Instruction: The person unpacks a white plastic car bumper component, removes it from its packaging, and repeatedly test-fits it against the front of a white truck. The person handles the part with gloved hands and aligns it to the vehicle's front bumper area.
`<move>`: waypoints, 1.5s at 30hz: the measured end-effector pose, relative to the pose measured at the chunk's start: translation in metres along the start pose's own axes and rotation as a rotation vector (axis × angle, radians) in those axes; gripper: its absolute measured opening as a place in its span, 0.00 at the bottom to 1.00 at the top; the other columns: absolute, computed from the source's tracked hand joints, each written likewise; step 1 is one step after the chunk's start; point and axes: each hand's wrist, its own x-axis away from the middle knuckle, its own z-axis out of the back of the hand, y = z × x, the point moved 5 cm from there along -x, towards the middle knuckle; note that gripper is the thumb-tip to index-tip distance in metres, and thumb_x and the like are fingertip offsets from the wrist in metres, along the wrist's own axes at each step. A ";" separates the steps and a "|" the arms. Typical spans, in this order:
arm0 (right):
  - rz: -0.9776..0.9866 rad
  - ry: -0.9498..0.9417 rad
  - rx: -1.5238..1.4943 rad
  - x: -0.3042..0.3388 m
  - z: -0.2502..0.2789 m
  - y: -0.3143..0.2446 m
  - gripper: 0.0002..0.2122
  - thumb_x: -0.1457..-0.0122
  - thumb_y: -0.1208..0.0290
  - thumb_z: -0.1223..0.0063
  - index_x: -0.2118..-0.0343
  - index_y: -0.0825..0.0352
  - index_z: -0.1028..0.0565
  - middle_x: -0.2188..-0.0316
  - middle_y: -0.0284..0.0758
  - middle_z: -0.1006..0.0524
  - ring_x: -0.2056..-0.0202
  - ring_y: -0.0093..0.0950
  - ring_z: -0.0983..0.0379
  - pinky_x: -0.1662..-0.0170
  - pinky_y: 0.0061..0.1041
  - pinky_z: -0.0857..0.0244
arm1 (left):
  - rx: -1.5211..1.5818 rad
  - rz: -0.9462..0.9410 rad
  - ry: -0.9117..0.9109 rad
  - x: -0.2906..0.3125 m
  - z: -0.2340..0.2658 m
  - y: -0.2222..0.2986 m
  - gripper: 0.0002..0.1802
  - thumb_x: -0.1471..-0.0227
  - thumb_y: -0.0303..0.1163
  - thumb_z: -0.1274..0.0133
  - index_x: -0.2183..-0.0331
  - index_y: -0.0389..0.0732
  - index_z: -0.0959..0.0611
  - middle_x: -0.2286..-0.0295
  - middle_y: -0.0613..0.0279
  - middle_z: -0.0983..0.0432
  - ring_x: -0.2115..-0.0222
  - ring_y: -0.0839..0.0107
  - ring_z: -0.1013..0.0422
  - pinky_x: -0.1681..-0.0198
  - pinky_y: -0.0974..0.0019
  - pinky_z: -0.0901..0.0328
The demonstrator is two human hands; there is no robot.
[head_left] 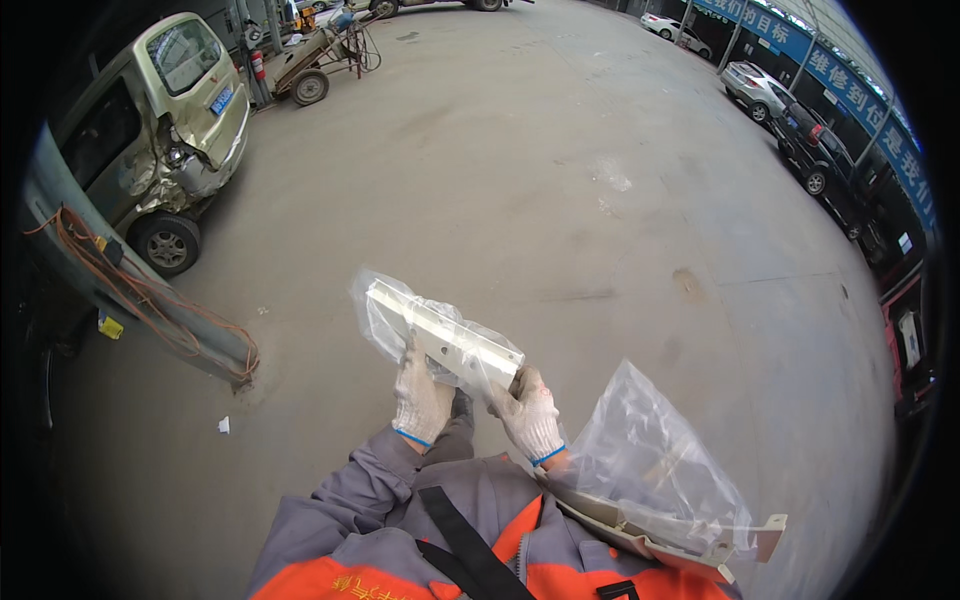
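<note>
Both my hands wear off-white knit work gloves with blue cuffs. Between them is a long cream-coloured metal bracket (447, 333) with small holes, partly covered by a clear plastic bag. My left hand (422, 398) grips its underside near the middle, thumb up against it. The right hand (528, 412) has hold of its right end, where the metal comes out of the plastic. Beside my right forearm, low on the right, is a larger curved cream panel (640, 540) with a clear plastic bag (650, 455) over part of it. What supports that panel is hidden.
A van with a crushed rear (170, 150) stands at left, behind a grey post (150, 300) hung with an orange cable. A two-wheeled cart (315, 65) is farther back. Cars (820, 155) line the right side under a blue banner. A white scrap (224, 425) lies on the concrete floor.
</note>
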 end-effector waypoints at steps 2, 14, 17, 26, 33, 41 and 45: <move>-0.015 0.035 -0.082 -0.050 0.008 -0.006 0.25 0.42 0.64 0.37 0.48 0.76 0.30 0.65 0.41 0.17 0.64 0.29 0.19 0.59 0.28 0.26 | -0.017 0.067 -0.015 -0.058 0.004 -0.026 0.32 0.34 0.49 0.54 0.36 0.43 0.36 0.43 0.56 0.34 0.43 0.58 0.34 0.42 0.48 0.35; 0.184 0.181 -0.461 -0.298 0.050 -0.085 0.23 0.42 0.77 0.41 0.45 0.77 0.33 0.57 0.40 0.23 0.55 0.25 0.26 0.50 0.27 0.31 | 0.270 0.255 0.337 -0.420 0.060 -0.042 0.24 0.33 0.41 0.54 0.43 0.36 0.28 0.47 0.52 0.29 0.46 0.57 0.31 0.40 0.47 0.37; 0.210 0.157 -0.544 -0.382 0.038 -0.079 0.22 0.43 0.80 0.44 0.45 0.76 0.32 0.56 0.40 0.23 0.55 0.24 0.26 0.49 0.27 0.31 | 0.234 0.172 0.524 -0.492 0.063 -0.021 0.23 0.33 0.40 0.55 0.44 0.34 0.28 0.48 0.52 0.27 0.47 0.56 0.30 0.41 0.48 0.36; 0.239 -0.067 -0.624 -0.673 0.017 -0.165 0.21 0.42 0.75 0.44 0.46 0.76 0.32 0.63 0.37 0.23 0.66 0.20 0.28 0.62 0.21 0.30 | -0.080 -0.232 0.950 -0.712 0.158 0.046 0.25 0.50 0.18 0.52 0.49 0.36 0.23 0.56 0.53 0.24 0.58 0.55 0.25 0.56 0.54 0.28; 0.117 -0.336 -0.630 -0.844 -0.027 -0.205 0.20 0.40 0.74 0.49 0.46 0.75 0.34 0.64 0.37 0.25 0.73 0.20 0.32 0.73 0.20 0.36 | -0.322 -0.366 0.993 -0.794 0.169 0.051 0.25 0.55 0.17 0.54 0.51 0.34 0.21 0.59 0.57 0.21 0.63 0.66 0.25 0.58 0.61 0.30; 0.102 -0.370 -0.731 -1.104 -0.075 -0.244 0.20 0.38 0.72 0.48 0.45 0.76 0.34 0.64 0.37 0.24 0.70 0.20 0.30 0.68 0.21 0.34 | -1.398 0.093 0.273 -1.087 0.145 -0.048 0.26 0.51 0.29 0.50 0.49 0.39 0.19 0.53 0.45 0.20 0.52 0.53 0.24 0.47 0.57 0.31; 0.150 -0.326 -0.711 -1.219 -0.090 -0.297 0.20 0.37 0.71 0.49 0.45 0.76 0.34 0.64 0.36 0.24 0.69 0.20 0.30 0.66 0.20 0.33 | -1.523 -0.011 -0.562 -1.220 0.012 -0.065 0.27 0.54 0.31 0.49 0.50 0.41 0.18 0.52 0.48 0.21 0.50 0.52 0.25 0.45 0.56 0.32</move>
